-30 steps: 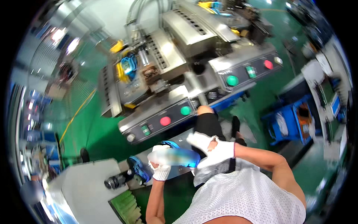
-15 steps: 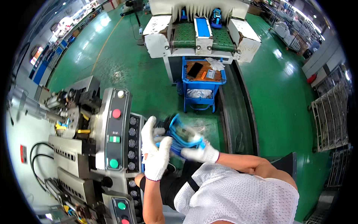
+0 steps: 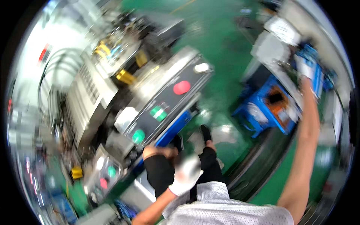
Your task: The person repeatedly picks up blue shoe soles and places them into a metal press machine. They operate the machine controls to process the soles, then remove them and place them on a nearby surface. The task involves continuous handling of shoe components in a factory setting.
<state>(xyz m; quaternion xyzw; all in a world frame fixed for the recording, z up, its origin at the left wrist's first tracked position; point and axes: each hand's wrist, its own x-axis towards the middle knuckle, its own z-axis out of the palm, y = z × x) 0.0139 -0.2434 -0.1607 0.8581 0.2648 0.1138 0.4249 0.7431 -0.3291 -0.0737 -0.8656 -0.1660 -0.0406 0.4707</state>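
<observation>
1. Head view: the picture is motion-blurred, so fine detail is lost. The landmark is the control panel (image 3: 165, 108), a dark sloping plate on the grey machine (image 3: 93, 97), with a red button (image 3: 181, 87) and a green button (image 3: 138, 135) on it.
2. The left hand (image 3: 186, 170), in a white glove, hangs below the control panel, over the person's dark trousers (image 3: 161, 172). It is blurred; whether it is open or closed cannot be told, and nothing shows in it.
3. The right hand (image 3: 306, 65), also in a white glove, is stretched far to the right of the control panel, arm almost straight. It lies on a blue tray (image 3: 317, 73) at the edge of a grey desk (image 3: 275, 56); its grip cannot be told.
4. A blue crate (image 3: 268, 108) stands on the green floor (image 3: 221, 41), right of the control panel and below the right hand.
5. The person's shoes (image 3: 205, 132) stand on the floor just below the control panel's right end.
</observation>
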